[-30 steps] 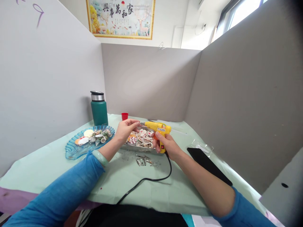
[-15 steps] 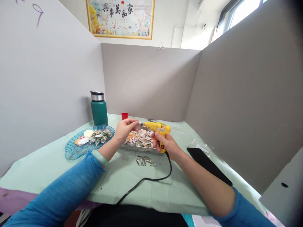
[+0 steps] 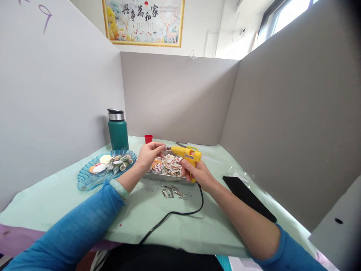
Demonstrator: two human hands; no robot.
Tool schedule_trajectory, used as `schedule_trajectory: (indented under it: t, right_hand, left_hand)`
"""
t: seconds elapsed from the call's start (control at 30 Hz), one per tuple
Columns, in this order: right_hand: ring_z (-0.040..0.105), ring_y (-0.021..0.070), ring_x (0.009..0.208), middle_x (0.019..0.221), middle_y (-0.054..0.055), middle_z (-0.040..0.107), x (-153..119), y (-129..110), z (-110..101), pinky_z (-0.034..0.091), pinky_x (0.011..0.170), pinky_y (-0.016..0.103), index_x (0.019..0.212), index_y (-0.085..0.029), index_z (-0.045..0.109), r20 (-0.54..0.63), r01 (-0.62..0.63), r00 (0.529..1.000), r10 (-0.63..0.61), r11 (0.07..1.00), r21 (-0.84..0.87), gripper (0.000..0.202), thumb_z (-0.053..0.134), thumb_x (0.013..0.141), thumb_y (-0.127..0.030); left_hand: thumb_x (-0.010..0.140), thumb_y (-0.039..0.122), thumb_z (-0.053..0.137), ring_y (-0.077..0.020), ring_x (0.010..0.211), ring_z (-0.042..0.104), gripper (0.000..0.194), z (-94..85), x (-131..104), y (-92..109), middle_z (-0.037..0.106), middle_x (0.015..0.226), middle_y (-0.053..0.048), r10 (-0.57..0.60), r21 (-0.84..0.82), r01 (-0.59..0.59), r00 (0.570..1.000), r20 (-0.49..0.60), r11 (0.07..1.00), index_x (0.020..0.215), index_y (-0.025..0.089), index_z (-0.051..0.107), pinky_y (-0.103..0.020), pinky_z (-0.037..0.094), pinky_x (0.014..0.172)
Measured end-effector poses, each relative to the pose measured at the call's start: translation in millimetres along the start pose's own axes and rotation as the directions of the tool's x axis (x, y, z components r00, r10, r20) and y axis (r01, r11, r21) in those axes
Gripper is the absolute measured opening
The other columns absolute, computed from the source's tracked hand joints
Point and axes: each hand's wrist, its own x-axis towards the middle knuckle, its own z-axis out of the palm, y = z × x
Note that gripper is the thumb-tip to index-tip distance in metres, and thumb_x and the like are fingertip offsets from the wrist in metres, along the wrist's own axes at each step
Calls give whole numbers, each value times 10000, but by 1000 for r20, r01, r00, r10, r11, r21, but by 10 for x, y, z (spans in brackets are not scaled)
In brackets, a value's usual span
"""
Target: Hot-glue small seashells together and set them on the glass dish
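Observation:
My right hand (image 3: pixel 197 173) is wrapped round the grip of a yellow hot glue gun (image 3: pixel 184 152), whose nozzle points left. My left hand (image 3: pixel 150 153) is pinched closed just off the nozzle tip; whatever its fingertips hold is too small to make out. Below both hands sits a metal tray (image 3: pixel 158 176) filled with seashells (image 3: pixel 170 165). Small metal pin clasps (image 3: pixel 172 192) lie in a pile on the green tablecloth in front of the tray. A black cord (image 3: pixel 180 214) runs from the gun's grip toward the table's front edge.
On the left, a blue shell-shaped plate (image 3: pixel 86 181) carries shells and flat discs. Behind it stands a green bottle (image 3: pixel 118 133), with a red cup (image 3: pixel 148 139) farther back. A black flat piece (image 3: pixel 248 197) and a clear plastic bag (image 3: pixel 242 176) lie at right. Grey panels enclose three sides.
The glue gun has turned slightly in my right hand, and its red switch no longer shows. My left hand has barely moved.

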Motion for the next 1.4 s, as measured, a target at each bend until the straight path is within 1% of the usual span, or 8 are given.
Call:
schedule_trajectory:
  t: [0.13, 0.33, 0.5, 0.7, 0.87, 1.0, 1.13, 1.4]
  right_hand:
    - [447, 100, 406, 437, -15, 513, 5, 13, -19, 368, 457, 241, 695, -172, 633, -15, 2, 1000, -2, 1000, 1, 409, 556, 821, -553]
    - [446, 99, 403, 442, -14, 516, 3, 5, -15, 365, 448, 236, 710, -170, 638, -26, 2, 1000, -2, 1000, 1, 415, 554, 819, -561]
    - [443, 102, 408, 436, -13, 512, 6, 19, -12, 360, 446, 235, 710, -166, 637, -1, -3, 1000, 3, 1000, 2, 423, 550, 818, -565]
    - [439, 90, 406, 438, -15, 512, 5, 21, -10, 348, 448, 221, 662, -157, 615, 19, -13, 1000, 13, 1000, -3, 438, 544, 824, -557]
    - [446, 92, 409, 428, -14, 505, 12, 13, -7, 351, 444, 217, 622, -159, 603, -4, -9, 1000, 9, 1000, -12, 447, 548, 819, -557]
    - [444, 91, 403, 424, -14, 503, 13, 10, -12, 347, 437, 216, 623, -158, 606, -16, -12, 1000, 12, 1000, -13, 450, 545, 819, -559]
    - [441, 90, 405, 428, -14, 505, 8, 4, -6, 351, 443, 215, 631, -157, 609, -10, -15, 1000, 15, 1000, -15, 451, 545, 818, -563]
    - [448, 91, 406, 434, -14, 510, 13, 17, -10, 369, 454, 218, 631, -158, 607, -32, -32, 999, 31, 999, -21, 447, 549, 814, -561]
  left_hand:
    - [593, 295, 765, -90, 482, 555, 253, -11, 16, -12, 672, 643, -30, 1, -29, -1, 1000, 1, 1000, 751, 128, 660, -231, 463, 512]
    - [609, 280, 760, -89, 485, 555, 246, -13, 9, -23, 638, 573, -7, 10, -41, -8, 999, 32, 999, 774, 128, 659, -221, 457, 519]
    - [613, 285, 759, -98, 481, 554, 240, -1, -8, 0, 613, 539, 4, 3, -15, -3, 1000, 29, 1000, 771, 133, 662, -227, 453, 511]
    - [602, 302, 771, -92, 475, 553, 265, 8, -9, 4, 639, 573, -4, 10, -36, -9, 1000, 24, 999, 764, 127, 656, -227, 460, 515]
    - [607, 274, 766, -87, 482, 558, 242, -6, 4, -17, 671, 638, -26, 27, -39, -26, 999, 20, 999, 762, 123, 656, -228, 465, 524]
    - [617, 287, 758, -95, 478, 559, 237, -16, 9, -24, 651, 599, -19, 48, -11, -48, 999, 23, 999, 757, 124, 657, -229, 452, 509]
    - [618, 292, 765, -94, 484, 563, 236, -8, 6, -22, 655, 619, -14, 74, 23, -75, 997, 34, 997, 754, 131, 658, -230, 458, 521]
    - [661, 267, 737, -99, 482, 564, 175, -33, 34, -60, 630, 557, 2, 114, 60, -115, 993, 24, 992, 755, 143, 657, -226, 456, 528]
